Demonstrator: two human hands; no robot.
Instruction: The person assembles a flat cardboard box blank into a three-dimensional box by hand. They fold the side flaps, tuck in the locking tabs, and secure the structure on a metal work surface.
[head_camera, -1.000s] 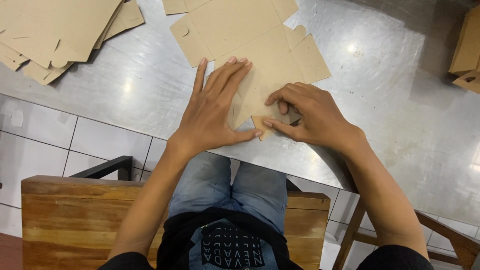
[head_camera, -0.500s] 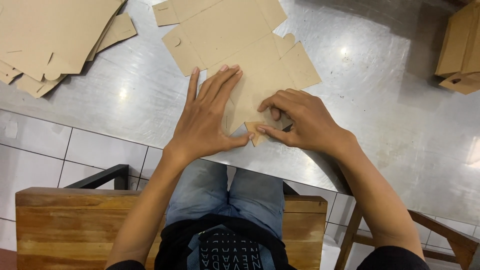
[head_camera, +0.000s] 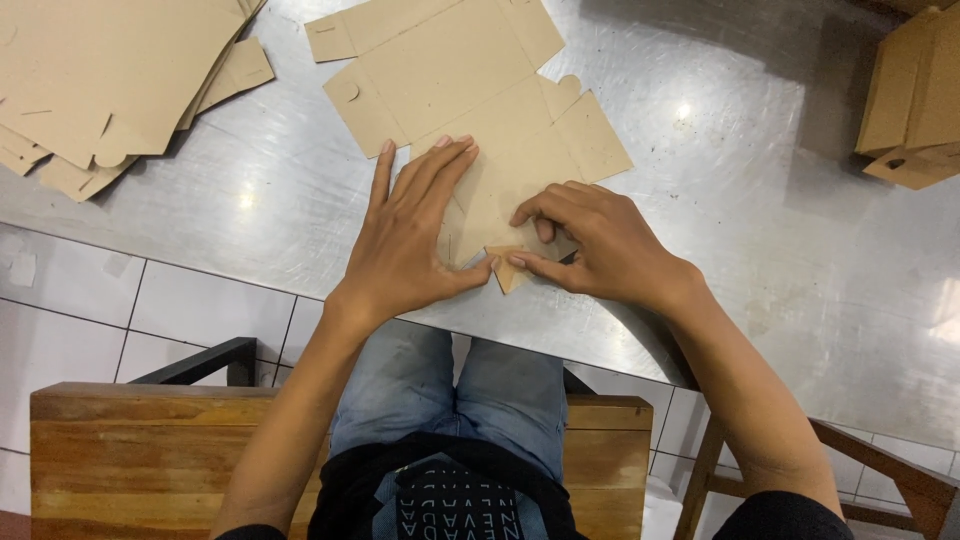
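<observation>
Left hand (head_camera: 410, 235) flat, right hand (head_camera: 590, 240) pinching cardboard blank (head_camera: 470, 90) flap.

Both hands cover the near part of the flat cardboard cutout (head_camera: 470, 80), so the fold underneath is hidden. The stack of cardboard sheets (head_camera: 100, 80) and the folded boxes (head_camera: 915, 100) run off frame.

Bright light from above makes glare spots on the steel table (head_camera: 700, 120) beyond the right hand (head_camera: 600, 240); focus is sharp.
</observation>
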